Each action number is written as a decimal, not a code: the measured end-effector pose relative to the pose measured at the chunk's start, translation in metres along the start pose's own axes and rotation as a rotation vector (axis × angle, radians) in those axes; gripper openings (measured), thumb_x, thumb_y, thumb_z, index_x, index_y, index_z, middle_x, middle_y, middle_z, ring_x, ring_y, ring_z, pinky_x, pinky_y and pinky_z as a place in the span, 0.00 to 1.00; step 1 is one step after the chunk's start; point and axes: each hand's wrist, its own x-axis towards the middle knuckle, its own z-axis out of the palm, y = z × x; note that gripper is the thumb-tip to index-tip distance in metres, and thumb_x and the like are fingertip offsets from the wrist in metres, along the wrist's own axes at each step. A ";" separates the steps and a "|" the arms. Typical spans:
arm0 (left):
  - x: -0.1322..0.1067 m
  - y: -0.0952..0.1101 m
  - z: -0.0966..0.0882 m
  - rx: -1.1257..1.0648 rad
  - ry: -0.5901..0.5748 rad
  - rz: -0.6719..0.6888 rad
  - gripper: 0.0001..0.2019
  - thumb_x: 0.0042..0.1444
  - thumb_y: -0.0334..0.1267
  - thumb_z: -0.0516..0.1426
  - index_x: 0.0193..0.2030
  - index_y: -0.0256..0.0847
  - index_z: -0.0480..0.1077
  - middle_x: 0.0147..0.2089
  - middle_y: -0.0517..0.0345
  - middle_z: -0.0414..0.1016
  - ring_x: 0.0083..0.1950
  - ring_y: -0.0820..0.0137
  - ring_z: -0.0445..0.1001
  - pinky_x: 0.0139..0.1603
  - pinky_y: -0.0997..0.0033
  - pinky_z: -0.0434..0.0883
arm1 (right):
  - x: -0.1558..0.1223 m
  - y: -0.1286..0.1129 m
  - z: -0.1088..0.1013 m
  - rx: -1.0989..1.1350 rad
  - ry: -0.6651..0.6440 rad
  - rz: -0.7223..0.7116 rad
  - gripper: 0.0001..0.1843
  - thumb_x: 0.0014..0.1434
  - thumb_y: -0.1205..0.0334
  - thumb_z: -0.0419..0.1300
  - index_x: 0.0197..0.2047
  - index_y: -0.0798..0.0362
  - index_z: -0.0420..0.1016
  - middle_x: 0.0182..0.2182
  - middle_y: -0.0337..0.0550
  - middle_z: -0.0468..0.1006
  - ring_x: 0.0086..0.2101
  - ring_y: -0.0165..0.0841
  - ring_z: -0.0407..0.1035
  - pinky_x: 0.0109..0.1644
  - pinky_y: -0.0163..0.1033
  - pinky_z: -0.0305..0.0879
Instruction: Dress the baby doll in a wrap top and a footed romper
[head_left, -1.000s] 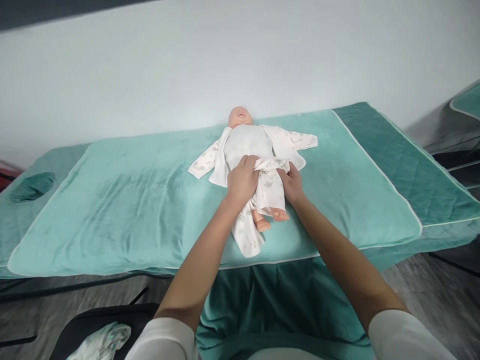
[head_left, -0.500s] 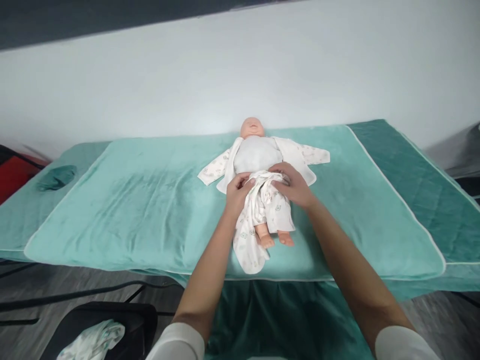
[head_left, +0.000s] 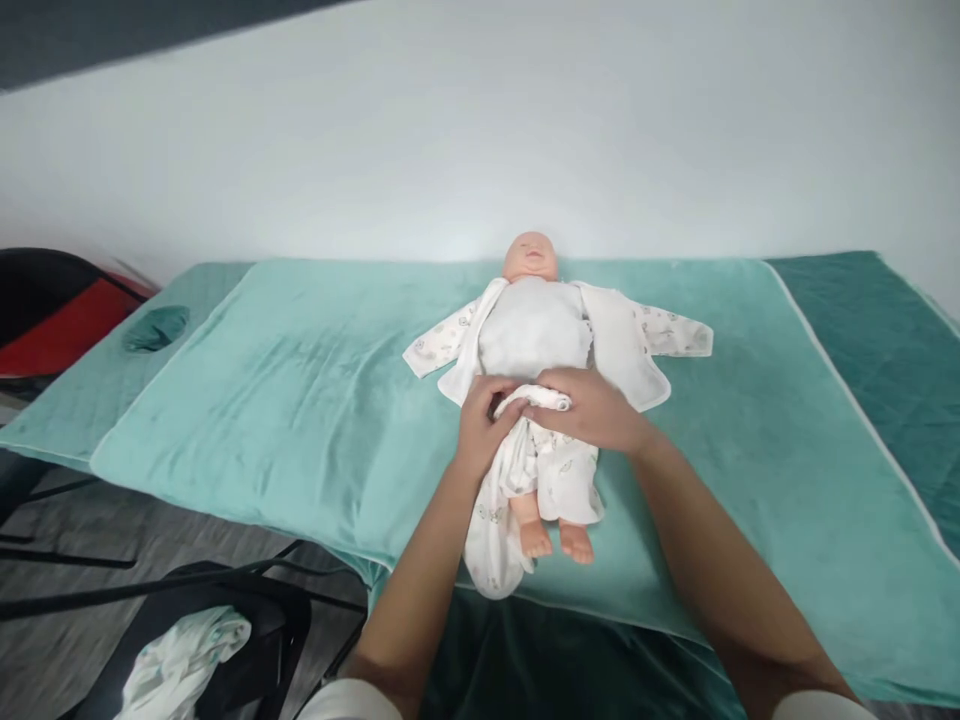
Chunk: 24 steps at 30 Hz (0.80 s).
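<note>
A baby doll [head_left: 531,258] lies on its back on the green padded bed, head toward the wall and bare feet toward me. Under its back and shoulders an opened white printed jacket [head_left: 630,345] is spread, sleeves out to both sides. White printed baby pants [head_left: 570,475] lie over its legs, with one leg part hanging loose at the left. My left hand [head_left: 484,420] grips the bunched waistband on the left side. My right hand [head_left: 585,405] pinches a rolled fold of the same waistband, close to the left fingertips. The fabric inside the fingers is partly hidden.
The green sheet [head_left: 300,400] covers a massage bed with a face hole [head_left: 156,328] at its left end. A black chair [head_left: 262,640] below holds a crumpled printed cloth [head_left: 184,660]. A red and black chair [head_left: 60,320] stands at the far left, and a white wall [head_left: 450,130] rises behind.
The view has shifted, so the doll appears lower and farther right. My hands have drawn closer together at the waistband, and my right hand has turned inward over the fabric.
</note>
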 end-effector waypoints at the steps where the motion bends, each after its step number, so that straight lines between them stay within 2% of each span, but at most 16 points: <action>1: 0.000 0.004 -0.001 0.049 -0.043 0.034 0.13 0.58 0.49 0.63 0.43 0.43 0.77 0.41 0.54 0.77 0.45 0.65 0.72 0.50 0.65 0.68 | -0.002 0.000 -0.002 0.095 -0.005 0.043 0.18 0.60 0.49 0.64 0.28 0.50 0.66 0.26 0.36 0.69 0.30 0.32 0.63 0.34 0.38 0.53; 3: 0.001 0.014 -0.005 0.099 -0.150 0.065 0.13 0.58 0.49 0.63 0.42 0.44 0.77 0.41 0.54 0.77 0.46 0.64 0.72 0.52 0.63 0.67 | -0.002 0.002 -0.009 0.273 -0.011 0.099 0.13 0.59 0.51 0.65 0.32 0.50 0.69 0.29 0.35 0.70 0.32 0.32 0.65 0.35 0.36 0.57; 5: 0.002 0.024 -0.010 0.061 -0.232 0.009 0.13 0.59 0.50 0.63 0.38 0.43 0.77 0.39 0.56 0.77 0.45 0.64 0.72 0.52 0.64 0.67 | 0.001 0.003 -0.016 0.416 -0.010 0.112 0.11 0.57 0.53 0.66 0.34 0.51 0.71 0.29 0.35 0.71 0.32 0.31 0.64 0.35 0.35 0.58; 10: 0.006 0.039 -0.012 -0.293 -0.130 -0.312 0.18 0.57 0.56 0.64 0.39 0.42 0.73 0.31 0.63 0.72 0.32 0.72 0.68 0.36 0.72 0.67 | 0.022 -0.003 -0.017 0.860 -0.137 0.159 0.19 0.50 0.52 0.73 0.34 0.51 0.69 0.27 0.33 0.70 0.28 0.29 0.64 0.31 0.33 0.59; 12: 0.007 0.044 -0.007 -0.414 -0.121 -0.341 0.19 0.57 0.57 0.64 0.40 0.42 0.73 0.31 0.62 0.72 0.31 0.72 0.69 0.34 0.72 0.67 | 0.028 -0.006 -0.012 1.024 -0.159 0.172 0.21 0.47 0.52 0.75 0.35 0.51 0.69 0.28 0.33 0.71 0.27 0.28 0.66 0.31 0.34 0.62; 14: 0.008 0.049 -0.004 -0.487 -0.128 -0.351 0.19 0.58 0.57 0.63 0.41 0.42 0.73 0.33 0.60 0.75 0.33 0.71 0.72 0.36 0.71 0.69 | 0.030 -0.005 -0.006 1.117 -0.128 0.194 0.22 0.46 0.51 0.76 0.35 0.51 0.70 0.28 0.34 0.71 0.27 0.29 0.67 0.32 0.34 0.65; 16: 0.007 0.055 -0.006 -0.489 -0.172 -0.379 0.20 0.59 0.58 0.62 0.43 0.41 0.75 0.37 0.57 0.78 0.36 0.68 0.75 0.38 0.70 0.71 | 0.028 -0.001 0.000 1.154 -0.070 0.218 0.23 0.45 0.50 0.76 0.35 0.51 0.70 0.28 0.34 0.72 0.27 0.29 0.67 0.32 0.34 0.66; 19: 0.005 0.060 -0.016 -0.356 -0.416 -0.425 0.21 0.55 0.54 0.67 0.46 0.40 0.79 0.42 0.53 0.81 0.40 0.64 0.78 0.40 0.68 0.72 | 0.025 0.007 0.005 1.154 0.044 0.224 0.24 0.45 0.47 0.76 0.34 0.50 0.69 0.26 0.33 0.70 0.26 0.28 0.65 0.31 0.34 0.64; 20: 0.005 0.060 -0.020 -0.312 -0.479 -0.436 0.21 0.52 0.52 0.69 0.46 0.39 0.79 0.42 0.52 0.82 0.40 0.63 0.78 0.40 0.68 0.72 | 0.024 0.008 0.006 1.141 0.069 0.224 0.25 0.46 0.45 0.75 0.34 0.49 0.68 0.26 0.33 0.69 0.25 0.28 0.64 0.30 0.34 0.64; 21: 0.004 0.060 -0.022 -0.293 -0.493 -0.443 0.21 0.51 0.51 0.70 0.45 0.38 0.80 0.42 0.52 0.82 0.40 0.62 0.79 0.40 0.67 0.72 | 0.024 0.009 0.006 1.119 0.079 0.225 0.25 0.46 0.42 0.74 0.33 0.49 0.68 0.25 0.33 0.69 0.24 0.28 0.63 0.29 0.34 0.63; 22: 0.004 0.058 -0.023 -0.305 -0.453 -0.442 0.20 0.51 0.50 0.70 0.44 0.38 0.80 0.41 0.52 0.82 0.40 0.62 0.79 0.39 0.67 0.73 | 0.024 0.008 0.006 1.085 0.072 0.221 0.25 0.47 0.40 0.73 0.33 0.49 0.69 0.25 0.33 0.69 0.25 0.28 0.63 0.29 0.34 0.62; 24: 0.004 0.052 -0.022 -0.387 -0.267 -0.416 0.18 0.53 0.50 0.68 0.44 0.38 0.78 0.39 0.54 0.82 0.38 0.63 0.79 0.38 0.67 0.73 | 0.024 0.005 0.004 0.967 -0.022 0.169 0.25 0.48 0.40 0.73 0.35 0.50 0.72 0.27 0.35 0.73 0.27 0.30 0.67 0.32 0.35 0.64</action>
